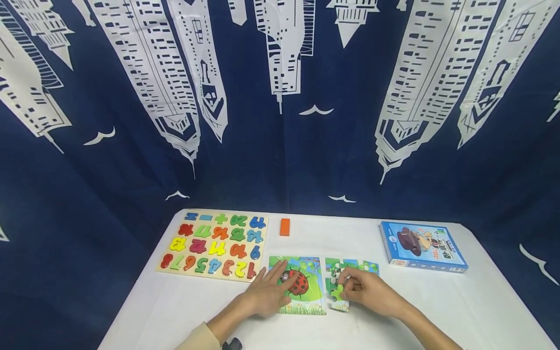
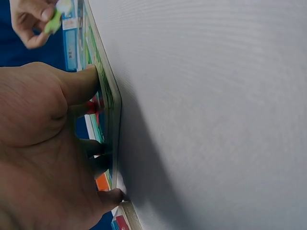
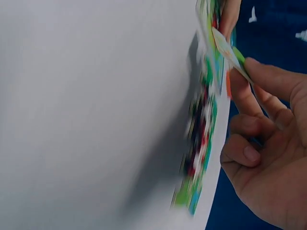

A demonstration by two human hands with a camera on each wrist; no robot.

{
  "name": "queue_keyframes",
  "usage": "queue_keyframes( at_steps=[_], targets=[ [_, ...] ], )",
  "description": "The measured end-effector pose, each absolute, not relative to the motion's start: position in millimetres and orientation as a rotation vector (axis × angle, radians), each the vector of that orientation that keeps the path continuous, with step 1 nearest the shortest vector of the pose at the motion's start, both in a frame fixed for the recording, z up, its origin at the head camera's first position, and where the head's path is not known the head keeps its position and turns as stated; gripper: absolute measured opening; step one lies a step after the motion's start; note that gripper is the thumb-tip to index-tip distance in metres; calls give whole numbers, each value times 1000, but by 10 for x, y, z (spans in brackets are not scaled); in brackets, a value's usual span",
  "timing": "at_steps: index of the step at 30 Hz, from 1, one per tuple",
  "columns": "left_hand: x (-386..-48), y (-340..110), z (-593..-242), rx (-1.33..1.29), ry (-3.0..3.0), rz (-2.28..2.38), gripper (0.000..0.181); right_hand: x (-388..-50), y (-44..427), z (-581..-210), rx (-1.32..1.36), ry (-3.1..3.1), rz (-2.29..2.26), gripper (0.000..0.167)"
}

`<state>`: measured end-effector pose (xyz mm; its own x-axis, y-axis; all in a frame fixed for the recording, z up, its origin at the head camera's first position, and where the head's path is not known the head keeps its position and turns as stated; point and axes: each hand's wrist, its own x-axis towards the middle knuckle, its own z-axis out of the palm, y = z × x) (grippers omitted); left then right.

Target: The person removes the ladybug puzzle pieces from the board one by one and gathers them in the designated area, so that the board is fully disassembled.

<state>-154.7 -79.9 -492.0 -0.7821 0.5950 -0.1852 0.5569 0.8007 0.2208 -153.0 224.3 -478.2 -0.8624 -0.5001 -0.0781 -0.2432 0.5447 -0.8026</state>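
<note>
A square ladybug puzzle (image 1: 312, 299) lies on the white table, and my left hand (image 1: 265, 294) rests on its left part with fingers spread. In the left wrist view, the fingertips of the left hand (image 2: 48, 124) touch the puzzle's face and edge. My right hand (image 1: 372, 291) pinches a green puzzle piece (image 1: 337, 292) between thumb and fingers. It hovers over several puzzle pieces (image 1: 372, 267) to the right of the ladybug. The right wrist view shows the held piece (image 3: 225, 48) tilted, its pale back visible. The right hand partly hides the pieces below.
A wooden number board (image 1: 197, 275) with coloured numerals lies at the left. An orange block (image 1: 285, 227) is behind the ladybug puzzle. The blue box (image 1: 424, 245) sits at the back right. A dark object (image 1: 233, 344) shows at the front edge.
</note>
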Motion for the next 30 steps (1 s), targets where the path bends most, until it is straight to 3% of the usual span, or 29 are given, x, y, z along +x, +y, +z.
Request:
queue_keyframes(
  at_steps=[12, 30],
  targets=[
    [-1554, -798, -4950, 895, 2755, 214, 60, -1383, 2921, -4812, -515, 2488, -1082, 23],
    [-1577, -790, -4968, 861, 2774, 311, 60, -1391, 3004, -4951, -375, 2739, -832, 20]
  ],
)
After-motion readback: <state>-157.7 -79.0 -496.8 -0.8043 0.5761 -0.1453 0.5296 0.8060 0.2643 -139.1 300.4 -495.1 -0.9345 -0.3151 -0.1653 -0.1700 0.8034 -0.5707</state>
